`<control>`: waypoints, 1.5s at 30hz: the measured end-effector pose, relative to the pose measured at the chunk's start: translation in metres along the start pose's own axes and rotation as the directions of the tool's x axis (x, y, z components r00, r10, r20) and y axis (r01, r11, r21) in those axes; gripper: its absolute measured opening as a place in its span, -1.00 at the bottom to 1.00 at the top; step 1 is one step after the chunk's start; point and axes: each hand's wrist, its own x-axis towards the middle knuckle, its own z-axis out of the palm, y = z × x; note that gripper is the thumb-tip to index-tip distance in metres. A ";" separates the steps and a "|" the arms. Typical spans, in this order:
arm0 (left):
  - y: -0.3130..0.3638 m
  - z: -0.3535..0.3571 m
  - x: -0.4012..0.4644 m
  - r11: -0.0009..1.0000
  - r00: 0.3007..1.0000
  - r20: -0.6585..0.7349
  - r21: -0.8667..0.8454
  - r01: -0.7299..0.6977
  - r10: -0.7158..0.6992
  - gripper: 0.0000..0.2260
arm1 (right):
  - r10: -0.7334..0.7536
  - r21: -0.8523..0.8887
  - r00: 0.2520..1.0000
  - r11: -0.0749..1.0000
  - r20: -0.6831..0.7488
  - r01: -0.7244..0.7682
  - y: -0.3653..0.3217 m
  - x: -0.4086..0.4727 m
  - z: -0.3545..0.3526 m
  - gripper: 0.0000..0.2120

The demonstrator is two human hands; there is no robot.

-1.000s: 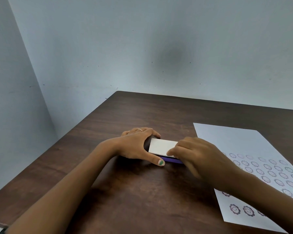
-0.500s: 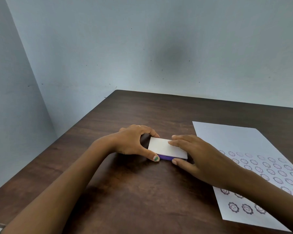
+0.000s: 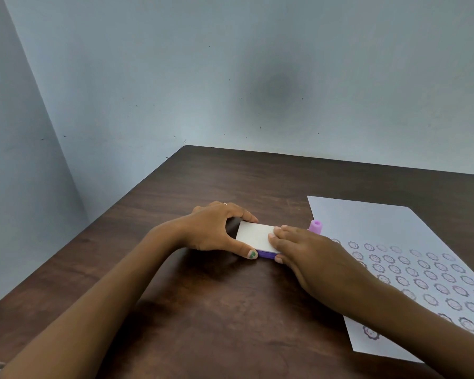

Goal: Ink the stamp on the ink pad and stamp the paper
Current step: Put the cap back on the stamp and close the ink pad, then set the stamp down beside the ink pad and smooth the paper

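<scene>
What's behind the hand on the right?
Behind the right hand a small purple stamp stands at the paper's edge. Only its top shows; the hand hides the rest. That hand rests on the ink pad's closed white lid.

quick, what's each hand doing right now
Left hand: closed around the ink pad, thumb and fingers gripping its edges.
Right hand: open, fingers flat on the ink pad's lid.

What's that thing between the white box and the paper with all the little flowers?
A small purple stamp stands on the table between the ink pad and the paper, just behind the right hand, in the head view.
</scene>
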 end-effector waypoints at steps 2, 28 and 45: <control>0.002 0.004 0.002 1.000 1.000 -0.015 0.002 -0.024 0.025 -0.43 | 0.007 -0.003 1.000 1.000 -0.002 -0.007 -0.001 0.000 0.000 -0.58; 0.034 0.052 -0.005 0.946 0.942 -0.219 0.261 -0.194 0.253 -0.54 | 0.023 0.106 0.969 0.994 -0.247 0.003 -0.017 -0.021 -0.004 -0.73; 0.041 0.054 -0.010 0.950 0.940 -0.245 0.261 -0.171 0.237 -0.61 | 0.340 0.408 0.846 0.898 -0.410 -0.164 0.030 -0.031 -0.013 -0.78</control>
